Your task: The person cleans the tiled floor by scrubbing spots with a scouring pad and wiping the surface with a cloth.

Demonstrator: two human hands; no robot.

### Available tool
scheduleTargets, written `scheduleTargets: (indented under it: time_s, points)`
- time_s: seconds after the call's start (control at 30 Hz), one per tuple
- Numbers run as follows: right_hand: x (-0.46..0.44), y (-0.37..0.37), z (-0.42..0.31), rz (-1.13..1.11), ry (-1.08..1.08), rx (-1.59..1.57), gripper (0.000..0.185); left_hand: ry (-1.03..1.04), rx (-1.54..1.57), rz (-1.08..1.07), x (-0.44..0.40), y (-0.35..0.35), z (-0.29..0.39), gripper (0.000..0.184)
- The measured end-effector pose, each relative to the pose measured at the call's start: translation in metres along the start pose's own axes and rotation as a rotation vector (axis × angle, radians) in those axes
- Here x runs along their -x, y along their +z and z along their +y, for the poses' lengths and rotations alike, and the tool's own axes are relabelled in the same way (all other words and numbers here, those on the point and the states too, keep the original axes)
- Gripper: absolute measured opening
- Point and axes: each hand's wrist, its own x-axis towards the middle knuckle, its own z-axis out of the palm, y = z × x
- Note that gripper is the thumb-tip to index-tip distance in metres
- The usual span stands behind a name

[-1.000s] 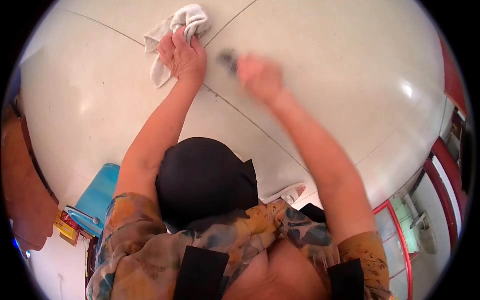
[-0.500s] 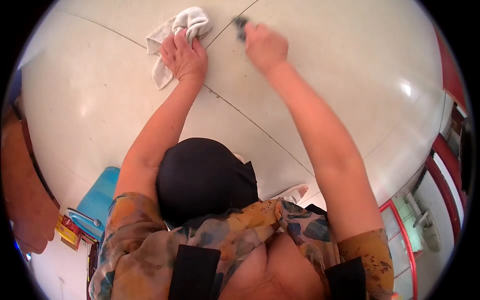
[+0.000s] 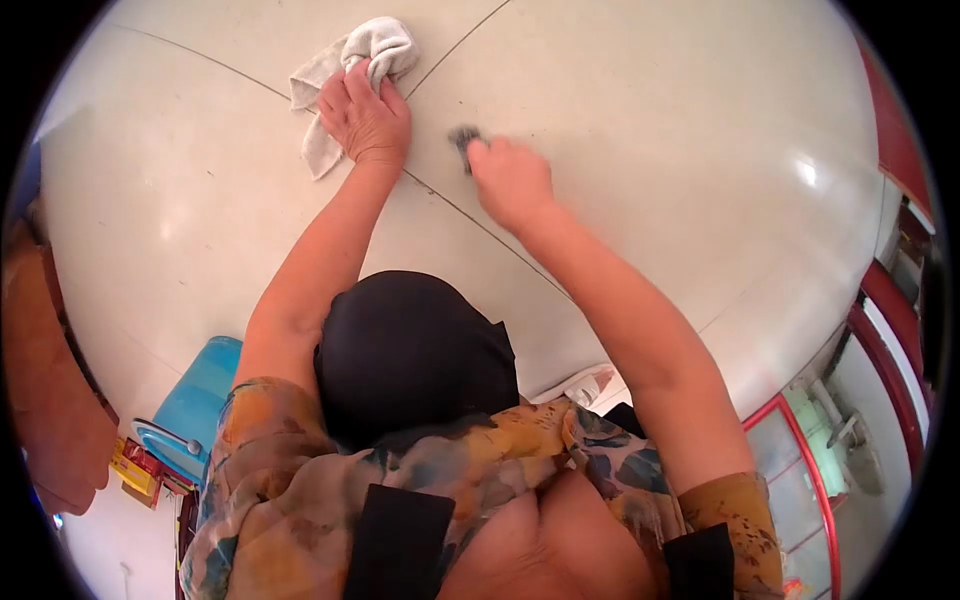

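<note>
A whitish cloth [image 3: 378, 45] lies bunched on the tiled floor [image 3: 680, 130], with two flat ends spread to the left. My left hand [image 3: 366, 118] is closed on its near side, pressing it down near where the tile joints meet. To the right, my right hand [image 3: 512, 180] grips a small dark grey scourer [image 3: 464, 142] at the floor surface. Motion blurs the scourer, and part of it is hidden behind the fingers.
My dark-covered knee [image 3: 415, 350] is between my arms, with a light shoe [image 3: 585, 385] to its right. A blue bin [image 3: 195, 400] stands at lower left, beside brown furniture [image 3: 55, 380]. At lower right is a red-framed rack [image 3: 815, 470].
My right hand has moved the scourer toward me and slightly left across the floor. My left hand and the cloth stay almost in place.
</note>
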Motion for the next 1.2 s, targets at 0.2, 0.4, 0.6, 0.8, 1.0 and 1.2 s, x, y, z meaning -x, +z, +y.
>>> scheduleTargets:
  time_s: [0.2,0.4,0.6,0.8,1.0,1.2]
  points:
    - [-0.071,-0.029,-0.006,0.044,0.057,-0.016,0.011,-0.012,-0.03,0.003,0.0,0.0,0.001,0.037]
    - [-0.006,-0.001,0.014,-0.003,0.012,-0.022,0.019,0.037,0.047,0.02,0.001,0.003,-0.006,0.039]
    - [-0.023,-0.017,0.059,0.049,0.22,0.033,0.013,0.027,0.008,-0.018,-0.002,-0.004,0.0,0.039]
    - [0.01,-0.001,0.046,0.042,0.204,0.006,0.012,0.038,-0.012,0.006,0.001,0.002,-0.002,0.034]
    - [0.002,-0.02,0.06,0.051,0.358,-0.034,0.008,0.04,-0.03,0.015,0.0,-0.003,0.004,0.034]
    - [0.091,-0.048,0.136,0.651,0.476,-0.277,0.016,0.089,-0.071,0.024,-0.003,0.002,0.003,0.033]
